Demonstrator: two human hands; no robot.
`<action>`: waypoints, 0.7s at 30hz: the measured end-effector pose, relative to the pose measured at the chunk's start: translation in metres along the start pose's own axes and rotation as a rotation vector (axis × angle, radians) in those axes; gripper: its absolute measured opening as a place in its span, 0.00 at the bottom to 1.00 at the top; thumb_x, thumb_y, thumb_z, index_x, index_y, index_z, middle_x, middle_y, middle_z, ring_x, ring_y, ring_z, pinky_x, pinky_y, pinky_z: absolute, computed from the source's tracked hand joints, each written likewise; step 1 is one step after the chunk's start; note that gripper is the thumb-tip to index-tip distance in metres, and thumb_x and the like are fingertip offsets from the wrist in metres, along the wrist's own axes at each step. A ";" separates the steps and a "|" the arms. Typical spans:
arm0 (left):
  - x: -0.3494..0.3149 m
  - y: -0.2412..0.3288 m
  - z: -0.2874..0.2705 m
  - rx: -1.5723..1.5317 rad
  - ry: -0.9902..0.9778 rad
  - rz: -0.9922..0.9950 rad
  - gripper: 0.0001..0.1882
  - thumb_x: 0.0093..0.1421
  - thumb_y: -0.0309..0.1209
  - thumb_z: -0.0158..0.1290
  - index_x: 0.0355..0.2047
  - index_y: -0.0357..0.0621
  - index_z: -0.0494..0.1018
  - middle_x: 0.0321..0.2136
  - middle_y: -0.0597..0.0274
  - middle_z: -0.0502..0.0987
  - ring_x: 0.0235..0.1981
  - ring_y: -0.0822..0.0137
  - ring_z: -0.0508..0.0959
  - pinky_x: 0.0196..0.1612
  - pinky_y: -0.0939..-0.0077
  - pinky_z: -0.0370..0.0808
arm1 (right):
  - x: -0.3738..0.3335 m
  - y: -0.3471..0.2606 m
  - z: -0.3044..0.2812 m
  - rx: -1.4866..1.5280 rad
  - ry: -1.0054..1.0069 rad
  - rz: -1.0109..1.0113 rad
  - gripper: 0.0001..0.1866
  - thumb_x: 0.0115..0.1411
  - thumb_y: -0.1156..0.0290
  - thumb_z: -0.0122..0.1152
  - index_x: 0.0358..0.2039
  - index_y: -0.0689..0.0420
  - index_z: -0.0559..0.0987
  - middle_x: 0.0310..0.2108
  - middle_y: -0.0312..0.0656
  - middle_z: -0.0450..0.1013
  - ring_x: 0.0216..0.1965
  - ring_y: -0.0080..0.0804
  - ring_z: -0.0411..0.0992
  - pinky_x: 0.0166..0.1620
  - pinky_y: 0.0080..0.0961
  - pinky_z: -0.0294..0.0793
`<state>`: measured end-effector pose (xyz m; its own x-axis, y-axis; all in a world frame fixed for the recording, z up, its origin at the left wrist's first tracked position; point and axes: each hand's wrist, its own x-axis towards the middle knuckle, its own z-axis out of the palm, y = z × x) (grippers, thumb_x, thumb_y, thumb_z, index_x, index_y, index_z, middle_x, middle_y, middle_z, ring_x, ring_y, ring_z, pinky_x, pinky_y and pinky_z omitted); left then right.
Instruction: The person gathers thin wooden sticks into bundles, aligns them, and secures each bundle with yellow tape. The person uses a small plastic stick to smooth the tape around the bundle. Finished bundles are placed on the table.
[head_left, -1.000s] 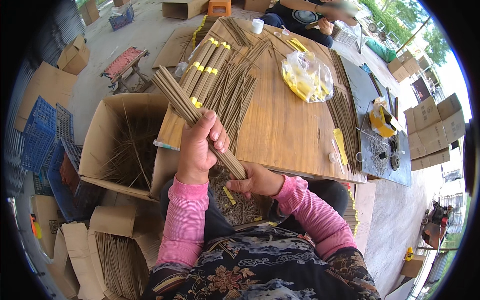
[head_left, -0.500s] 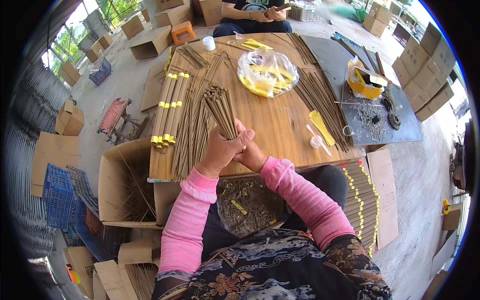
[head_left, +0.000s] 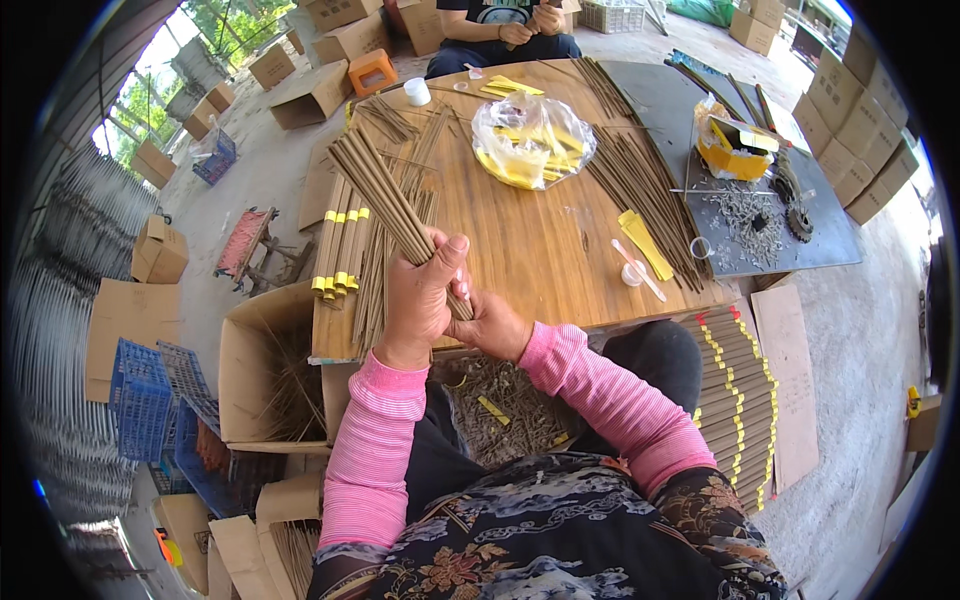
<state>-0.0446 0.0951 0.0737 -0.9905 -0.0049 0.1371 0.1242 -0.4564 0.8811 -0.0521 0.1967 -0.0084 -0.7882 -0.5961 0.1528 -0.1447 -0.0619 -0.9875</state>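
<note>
A loose bundle of thin brown incense sticks [head_left: 385, 195] slants up and to the left over the near edge of the table. My left hand [head_left: 412, 305] is wrapped round its lower part, thumb up. At the bottom end my right hand [head_left: 497, 325] is closed against the sticks; its fingers are partly hidden. Beneath the bundle lie more loose sticks [head_left: 372, 310]. Beside them are several bundles with yellow bands [head_left: 335, 255]. Yellow paper strips [head_left: 645, 245] and a small white cup [head_left: 632, 273] with a spatula-like stick lie to the right.
On the wooden table [head_left: 530, 250] sits a clear plastic bag [head_left: 530, 140] with yellow strips. A dark side table [head_left: 760, 255] holds a yellow box [head_left: 735, 155] and a chain. An open carton [head_left: 245, 400] stands left; banded bundles [head_left: 735, 400] lie right. Another person [head_left: 500, 35] sits opposite.
The bundle has tipped from nearly upright to leaning left, with its top now farther left. My left hand has turned and shifted slightly left. The right hand stays at the lower end.
</note>
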 end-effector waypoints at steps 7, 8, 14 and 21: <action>-0.007 0.040 -0.006 -0.262 -0.168 -0.116 0.14 0.56 0.42 0.51 0.20 0.49 0.63 0.12 0.71 0.61 0.12 0.77 0.63 0.14 0.83 0.62 | -0.044 -0.049 0.007 0.738 -0.461 0.404 0.11 0.56 0.67 0.56 0.22 0.56 0.66 0.10 0.30 0.58 0.09 0.18 0.57 0.12 0.15 0.57; -0.011 0.040 -0.003 -0.256 -0.139 -0.117 0.15 0.56 0.42 0.51 0.20 0.50 0.63 0.12 0.72 0.61 0.12 0.77 0.63 0.14 0.83 0.61 | -0.048 -0.050 0.007 0.767 -0.475 0.435 0.11 0.56 0.67 0.55 0.21 0.56 0.66 0.10 0.30 0.57 0.09 0.18 0.57 0.12 0.15 0.57; -0.024 0.041 0.009 -0.156 0.029 -0.074 0.19 0.54 0.44 0.53 0.15 0.50 0.60 0.10 0.73 0.59 0.10 0.77 0.62 0.13 0.82 0.59 | -0.057 -0.057 0.006 0.433 -0.339 0.279 0.09 0.56 0.67 0.55 0.25 0.57 0.68 0.12 0.32 0.62 0.13 0.20 0.63 0.16 0.16 0.62; -0.036 0.042 0.026 -0.010 0.260 0.010 0.15 0.55 0.41 0.52 0.18 0.51 0.62 0.12 0.73 0.61 0.12 0.78 0.62 0.15 0.83 0.61 | -0.067 -0.058 0.028 -0.311 0.197 -0.077 0.14 0.50 0.66 0.59 0.25 0.64 0.69 0.16 0.49 0.68 0.18 0.41 0.69 0.24 0.34 0.67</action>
<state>-0.0024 0.0989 0.1178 -0.9711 -0.2374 0.0234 0.1345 -0.4643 0.8754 0.0261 0.2174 0.0377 -0.8633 -0.4322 0.2606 -0.3591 0.1632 -0.9189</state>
